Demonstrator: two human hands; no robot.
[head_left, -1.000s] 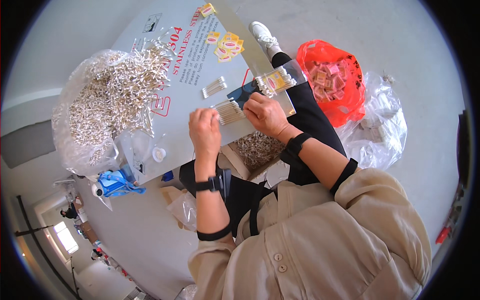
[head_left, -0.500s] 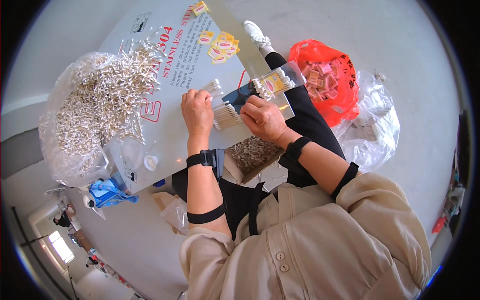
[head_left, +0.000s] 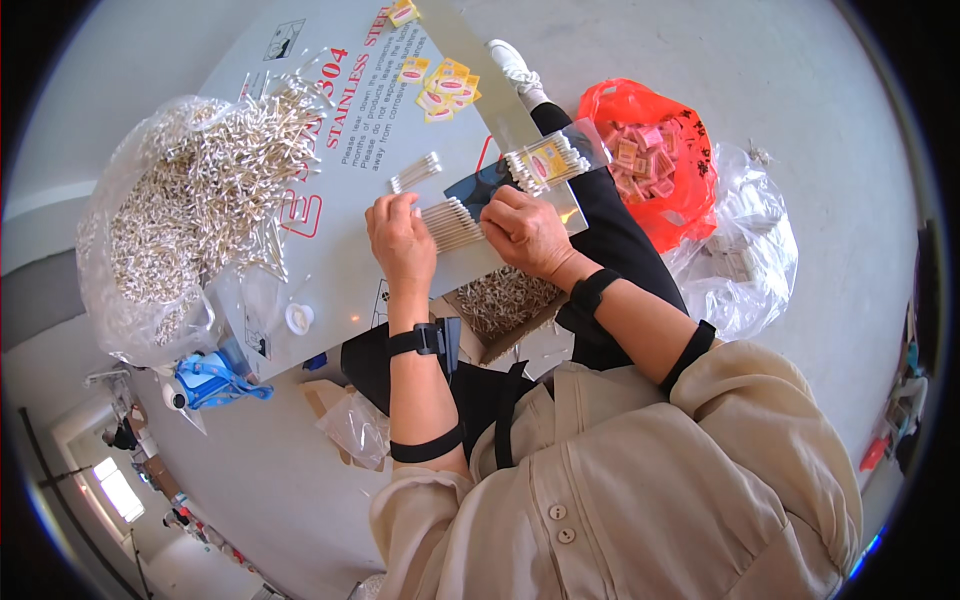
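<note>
Between my hands, a row of white-tipped cotton swabs point(head_left: 452, 224) lies side by side on the sheet-covered table. My left hand point(head_left: 402, 240) closes its bent fingers at the left ends of the row. At the opposite ends is my right hand point(head_left: 525, 232), its fingers curled in a pinch; what its fingertips hold is hidden. A smaller bundle of cotton swabs point(head_left: 415, 172) rests just beyond my left fingers. Past my right hand, a clear packet of cotton swabs point(head_left: 548, 163) with a yellow card lies at the table's edge.
A large clear bag point(head_left: 100, 235) spills loose swabs at left. Several yellow cards point(head_left: 450, 88) lie farther back on the table point(head_left: 345, 260). Below its near edge stands a cardboard box point(head_left: 500, 345) of swabs. At right are a red bag point(head_left: 690, 210) with pink packets and a clear bag point(head_left: 765, 250).
My left hand has drawn back from the small bundle, now fully visible, to the left ends of the swab row. My right hand has barely moved.
</note>
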